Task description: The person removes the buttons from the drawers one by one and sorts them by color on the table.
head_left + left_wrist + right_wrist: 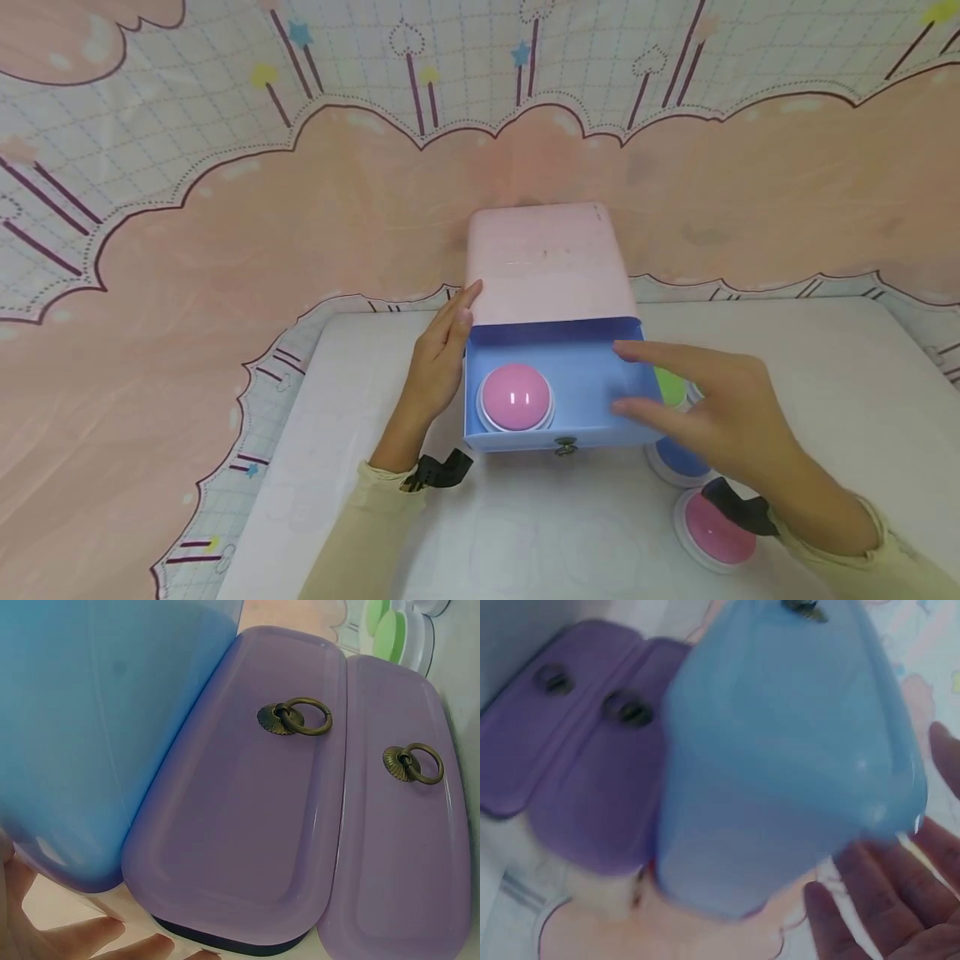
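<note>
A small chest with a pink top [551,267] stands on the table, its blue top drawer [585,383] pulled out. In the drawer's left part sits a round pink push button [516,398] with a white base. My left hand [438,367] lies along the chest's left side, its fingers straight. My right hand [720,408] hovers at the drawer's right edge with thumb and fingers spread apart, nothing between them. Under the blue drawer, the left wrist view shows two closed purple drawers [232,802] with brass ring pulls [304,716].
Right of the chest, partly behind my right hand, are a green button [670,386], a blue button [681,461] and another pink button [718,529] on the white table [300,500]. A patterned peach cloth [360,217] hangs behind the table.
</note>
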The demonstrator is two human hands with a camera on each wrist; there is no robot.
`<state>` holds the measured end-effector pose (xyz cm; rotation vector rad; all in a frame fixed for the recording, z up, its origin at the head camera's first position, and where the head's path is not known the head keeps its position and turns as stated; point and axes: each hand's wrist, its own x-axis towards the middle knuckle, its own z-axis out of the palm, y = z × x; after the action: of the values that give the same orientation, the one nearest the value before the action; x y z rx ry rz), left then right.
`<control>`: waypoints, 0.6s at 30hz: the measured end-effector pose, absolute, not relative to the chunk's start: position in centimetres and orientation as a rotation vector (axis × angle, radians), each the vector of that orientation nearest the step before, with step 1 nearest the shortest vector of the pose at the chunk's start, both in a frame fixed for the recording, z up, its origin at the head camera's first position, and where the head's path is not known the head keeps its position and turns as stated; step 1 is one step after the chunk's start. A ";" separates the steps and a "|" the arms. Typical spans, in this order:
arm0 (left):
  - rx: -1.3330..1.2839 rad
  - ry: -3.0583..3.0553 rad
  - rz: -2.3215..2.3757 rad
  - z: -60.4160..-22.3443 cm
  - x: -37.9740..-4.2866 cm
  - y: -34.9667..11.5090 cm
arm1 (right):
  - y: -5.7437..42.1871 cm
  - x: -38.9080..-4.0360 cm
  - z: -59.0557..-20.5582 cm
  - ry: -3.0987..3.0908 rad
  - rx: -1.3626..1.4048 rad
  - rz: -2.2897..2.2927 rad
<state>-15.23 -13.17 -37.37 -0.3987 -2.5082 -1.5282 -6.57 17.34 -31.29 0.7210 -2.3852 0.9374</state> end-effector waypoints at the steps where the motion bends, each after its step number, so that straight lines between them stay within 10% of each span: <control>1: -0.399 -2.506 -1.529 -37.4 -15.2 -13.2 | 16.9 -6.7 -31.2 -2.380 0.744 0.934; 18: -0.417 -2.499 -1.535 -37.3 -15.2 -13.2 | 10.6 -9.1 -30.0 -2.747 0.874 0.907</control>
<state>-15.22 -13.20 -37.34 -0.4173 -2.4991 -1.5349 -9.14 10.63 -30.02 0.8743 -2.7468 0.9074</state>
